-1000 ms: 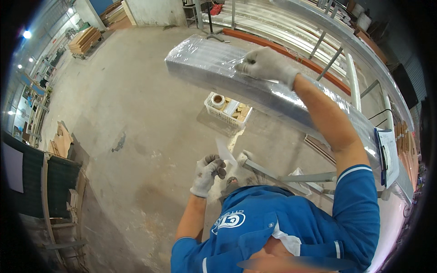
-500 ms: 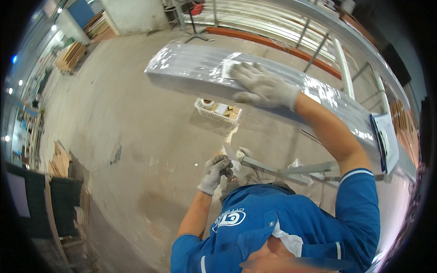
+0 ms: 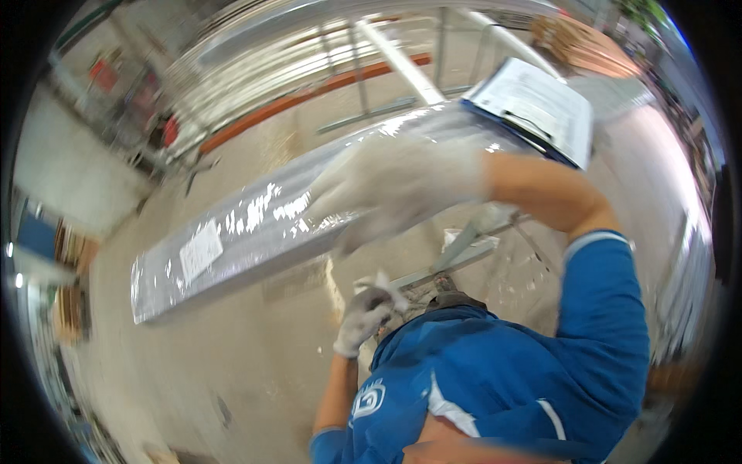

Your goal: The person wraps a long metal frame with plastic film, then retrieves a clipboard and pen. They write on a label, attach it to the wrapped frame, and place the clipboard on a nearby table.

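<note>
A long bundle (image 3: 255, 213) in shiny clear film lies across the view, with a white label (image 3: 201, 249) flat on its left part. My right hand (image 3: 410, 182), in a pale work glove, is over the bundle's middle. Motion blurs it, but its thumb stands apart from the fingers and nothing shows in it. Close to my body, my gloved left hand (image 3: 363, 319) pinches a small white slip of paper (image 3: 392, 290). A clipboard (image 3: 533, 104) with white printed sheets lies on the bundle's right part, beyond my right wrist.
Beneath the bundle runs a grey metal support bar (image 3: 433, 267), close to my feet. Behind it are an orange beam (image 3: 270, 112) and racks of long pale profiles (image 3: 232, 77). Stacked boards (image 3: 69, 313) stand on the floor at far left.
My view has swung to the right. My right hand has come off the label and moved along the bundle toward the clipboard. The paper slip stays in my left hand.
</note>
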Demonstrator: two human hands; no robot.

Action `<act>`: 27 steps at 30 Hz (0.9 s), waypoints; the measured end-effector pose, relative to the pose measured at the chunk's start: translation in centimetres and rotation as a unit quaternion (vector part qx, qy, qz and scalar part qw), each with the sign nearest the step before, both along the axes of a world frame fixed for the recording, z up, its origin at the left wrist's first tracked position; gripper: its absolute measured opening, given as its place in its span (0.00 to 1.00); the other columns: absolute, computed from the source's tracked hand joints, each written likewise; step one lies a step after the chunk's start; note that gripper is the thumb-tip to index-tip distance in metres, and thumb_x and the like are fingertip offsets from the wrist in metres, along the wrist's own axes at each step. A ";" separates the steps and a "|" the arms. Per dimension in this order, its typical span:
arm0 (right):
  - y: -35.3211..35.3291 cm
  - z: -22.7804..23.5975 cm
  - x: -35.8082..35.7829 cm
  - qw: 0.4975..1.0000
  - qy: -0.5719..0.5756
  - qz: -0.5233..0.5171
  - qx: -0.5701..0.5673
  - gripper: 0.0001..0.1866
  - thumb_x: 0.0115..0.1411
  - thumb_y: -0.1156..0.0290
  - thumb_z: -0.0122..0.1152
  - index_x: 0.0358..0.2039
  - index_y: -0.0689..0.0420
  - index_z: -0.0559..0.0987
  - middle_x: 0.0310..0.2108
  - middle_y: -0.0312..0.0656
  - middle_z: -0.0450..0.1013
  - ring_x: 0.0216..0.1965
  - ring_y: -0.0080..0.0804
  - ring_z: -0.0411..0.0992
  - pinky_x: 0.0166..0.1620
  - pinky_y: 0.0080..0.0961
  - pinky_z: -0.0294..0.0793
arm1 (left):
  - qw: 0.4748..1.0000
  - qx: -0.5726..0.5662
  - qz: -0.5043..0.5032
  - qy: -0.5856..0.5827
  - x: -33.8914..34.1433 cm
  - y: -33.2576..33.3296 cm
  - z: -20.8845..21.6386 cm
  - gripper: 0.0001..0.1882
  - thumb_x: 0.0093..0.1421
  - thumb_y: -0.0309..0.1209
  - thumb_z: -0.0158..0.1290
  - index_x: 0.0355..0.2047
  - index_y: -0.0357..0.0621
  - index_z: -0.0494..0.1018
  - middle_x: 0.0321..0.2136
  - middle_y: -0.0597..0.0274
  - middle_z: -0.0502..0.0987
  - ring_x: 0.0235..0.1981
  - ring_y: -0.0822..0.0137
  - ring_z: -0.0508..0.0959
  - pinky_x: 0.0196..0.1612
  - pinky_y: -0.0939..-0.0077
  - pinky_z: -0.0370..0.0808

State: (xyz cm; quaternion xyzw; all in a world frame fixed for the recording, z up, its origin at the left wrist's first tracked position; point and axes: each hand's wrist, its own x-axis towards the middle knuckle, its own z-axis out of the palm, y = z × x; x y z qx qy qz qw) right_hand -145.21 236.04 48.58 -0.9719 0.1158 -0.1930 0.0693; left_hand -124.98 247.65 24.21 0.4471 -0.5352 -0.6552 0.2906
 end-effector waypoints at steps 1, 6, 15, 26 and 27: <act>0.1 1.6 -3.5 0.999 -0.030 -0.032 -0.013 0.23 0.51 0.58 0.71 0.43 0.60 0.80 0.43 0.47 0.77 0.43 0.47 0.76 0.45 0.39 0.77 | 0.998 -0.019 -0.046 -0.039 -1.2 -0.8 0.3 0.09 0.57 0.29 0.57 0.33 0.34 0.75 0.29 0.59 0.76 0.30 0.68 0.76 0.33 0.73 0.74; -0.9 7.2 -20.7 0.969 0.033 -0.221 -0.102 0.25 0.48 0.74 0.70 0.50 0.60 0.79 0.46 0.46 0.77 0.47 0.43 0.76 0.51 0.35 0.74 | 0.951 -0.304 -0.050 0.000 -8.8 -3.6 0.4 0.14 0.51 0.34 0.59 0.31 0.35 0.74 0.43 0.52 0.76 0.47 0.57 0.73 0.48 0.64 0.71; -6.5 4.7 -37.6 0.908 -0.069 -0.409 0.062 0.22 0.55 0.81 0.64 0.52 0.61 0.78 0.49 0.45 0.77 0.49 0.33 0.75 0.51 0.28 0.74 | 0.921 -0.368 0.053 -0.121 -16.6 -4.8 0.4 0.20 0.52 0.23 0.55 0.47 0.38 0.70 0.41 0.55 0.77 0.40 0.63 0.78 0.41 0.70 0.74; -6.8 4.0 -39.0 0.937 -0.044 -0.344 0.052 0.17 0.54 0.74 0.70 0.46 0.60 0.82 0.38 0.43 0.80 0.36 0.30 0.78 0.43 0.26 0.78 | 0.922 -0.254 -0.097 -0.277 -18.4 -6.0 12.6 0.10 0.56 0.34 0.58 0.37 0.44 0.80 0.36 0.54 0.81 0.41 0.54 0.79 0.44 0.64 0.74; -6.7 3.9 -39.3 0.930 -0.049 -0.355 0.074 0.16 0.54 0.75 0.70 0.45 0.60 0.82 0.38 0.43 0.80 0.35 0.30 0.78 0.42 0.26 0.78 | 0.942 -0.222 -0.135 -0.214 -18.6 -6.3 14.8 0.11 0.56 0.34 0.60 0.37 0.44 0.79 0.36 0.53 0.80 0.40 0.54 0.80 0.42 0.64 0.75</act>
